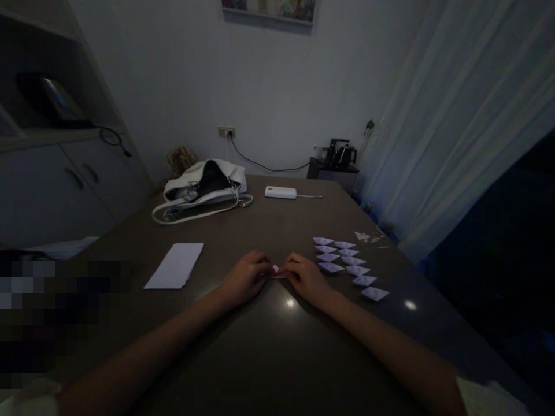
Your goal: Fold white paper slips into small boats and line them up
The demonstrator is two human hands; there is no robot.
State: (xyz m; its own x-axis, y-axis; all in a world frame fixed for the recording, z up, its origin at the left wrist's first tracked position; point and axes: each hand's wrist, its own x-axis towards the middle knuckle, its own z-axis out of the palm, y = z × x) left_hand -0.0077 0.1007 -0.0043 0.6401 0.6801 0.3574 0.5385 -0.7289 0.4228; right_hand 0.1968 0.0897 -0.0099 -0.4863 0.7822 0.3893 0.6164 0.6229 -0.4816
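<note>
A small folded paper boat is held low over the table between my two hands. The fingers of my left hand pinch its left end, and those of my right hand pinch the right end. A white peak shows between the fingertips; most of the paper is hidden by them. To the right of my right hand, several finished paper boats stand in two slanting rows. Left of my left hand lies a stack of white paper sheets.
A white handbag with a looped strap rests at the back left of the dark table. Behind my hands is a white power bank with a short cable. Paper scraps lie near the right edge.
</note>
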